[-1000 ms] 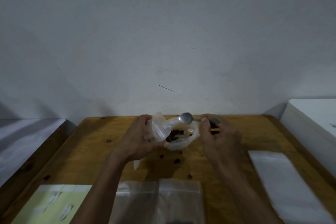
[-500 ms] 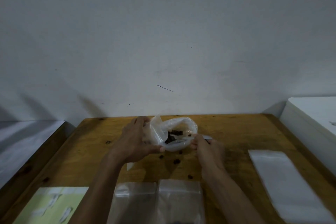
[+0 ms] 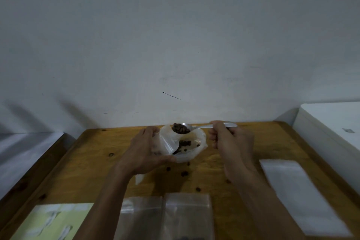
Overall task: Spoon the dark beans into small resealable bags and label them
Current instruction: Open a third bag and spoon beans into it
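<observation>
Nearest the camera, two flat clear resealable bags [image 3: 165,218] lie side by side at the table's [image 3: 93,161] front edge; dark specks show at the bottom of the right one, too small to judge. To their left sits a pale green sheet of white labels [image 3: 54,222], and to the right a long stack of clear plastic sleeves [image 3: 298,198]. A few loose dark beans [image 3: 184,173] lie scattered on the wood between these and the hands, so spilling is a real risk here.

Further back, the left hand [image 3: 144,152] grips a small clear bag [image 3: 164,145], thumb below and fingers curled round its left side, beside a crumpled white plastic bag holding the bean supply [image 3: 192,148], which appears to rest on the table. The right hand [image 3: 231,142] pinches the handle of a metal spoon [image 3: 187,127], whose bowl hovers heaped with beans above both bags.

The step in hand looks to be tipping this spoonful into the small bag. To do it well, the left hand should spread the bag's mouth wide and bring it directly under the spoon tip. The spoon should stay level until it is over the mouth, then tilt slowly so the heap slides off the tip, keeping the supply bag underneath to catch strays.
</observation>
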Tool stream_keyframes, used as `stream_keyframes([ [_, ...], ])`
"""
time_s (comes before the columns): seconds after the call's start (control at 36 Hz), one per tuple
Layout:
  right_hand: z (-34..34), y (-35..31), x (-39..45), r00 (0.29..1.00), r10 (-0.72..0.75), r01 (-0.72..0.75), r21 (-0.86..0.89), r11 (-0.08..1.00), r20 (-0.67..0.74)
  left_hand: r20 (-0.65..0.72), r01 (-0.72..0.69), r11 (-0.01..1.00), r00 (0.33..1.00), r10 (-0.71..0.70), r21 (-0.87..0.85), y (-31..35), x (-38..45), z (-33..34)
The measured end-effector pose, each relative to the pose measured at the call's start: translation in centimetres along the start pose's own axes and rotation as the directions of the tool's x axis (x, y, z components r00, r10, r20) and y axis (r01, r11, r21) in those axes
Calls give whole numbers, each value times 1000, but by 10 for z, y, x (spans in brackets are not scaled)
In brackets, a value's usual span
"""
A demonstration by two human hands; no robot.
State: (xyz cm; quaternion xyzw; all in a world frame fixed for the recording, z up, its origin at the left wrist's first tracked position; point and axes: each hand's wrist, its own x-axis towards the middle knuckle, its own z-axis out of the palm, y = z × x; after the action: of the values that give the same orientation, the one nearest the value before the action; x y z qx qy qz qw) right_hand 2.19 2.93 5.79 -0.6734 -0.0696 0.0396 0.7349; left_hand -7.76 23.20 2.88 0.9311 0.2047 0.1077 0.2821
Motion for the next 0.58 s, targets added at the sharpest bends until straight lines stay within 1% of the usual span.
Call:
stream_keyframes([
  [0.08, 5, -3, -14, 976, -174, 197, -183, 963, 134, -3, -19, 999, 1000, 19, -35, 5, 0, 0],
  [0.14, 8, 1, -21, 915, -301, 369, -262, 892, 268, 2, -23, 998, 1000, 24, -56, 9, 0, 1],
  [0.17, 9, 3, -23, 880, -362, 448, -280, 849, 308, 3, -21, 998, 1000, 21, -63, 10, 0, 1],
  [0.19, 9, 7, -23, 850, -422, 509, -288, 811, 315, -1, -16, 997, 1000, 16, -71, 11, 0, 1],
  [0.25, 8, 11, -20, 823, -512, 566, -274, 777, 247, -21, -5, 996, 1000, 3, -89, 8, 0, 0],
  [0.31, 5, 14, -16, 828, -542, 560, -269, 784, 143, -45, 7, 996, 999, -11, -87, 4, 1, -3],
  [0.36, 4, 19, -9, 838, -539, 534, -328, 779, 85, -60, 22, 996, 998, -27, -84, -1, 1, -6],
  [0.42, 3, 30, -3, 862, -496, 488, -427, 761, 103, -57, 26, 997, 998, -30, -74, -4, 1, -7],
  [0.5, 4, 52, -1, 911, -390, 396, -553, 733, 135, -28, 25, 998, 999, -26, -51, -5, 0, -5],
  [0.58, 6, 65, -4, 926, -360, 350, -605, 715, 111, -11, 15, 999, 1000, -15, -40, -3, 0, -2],
])
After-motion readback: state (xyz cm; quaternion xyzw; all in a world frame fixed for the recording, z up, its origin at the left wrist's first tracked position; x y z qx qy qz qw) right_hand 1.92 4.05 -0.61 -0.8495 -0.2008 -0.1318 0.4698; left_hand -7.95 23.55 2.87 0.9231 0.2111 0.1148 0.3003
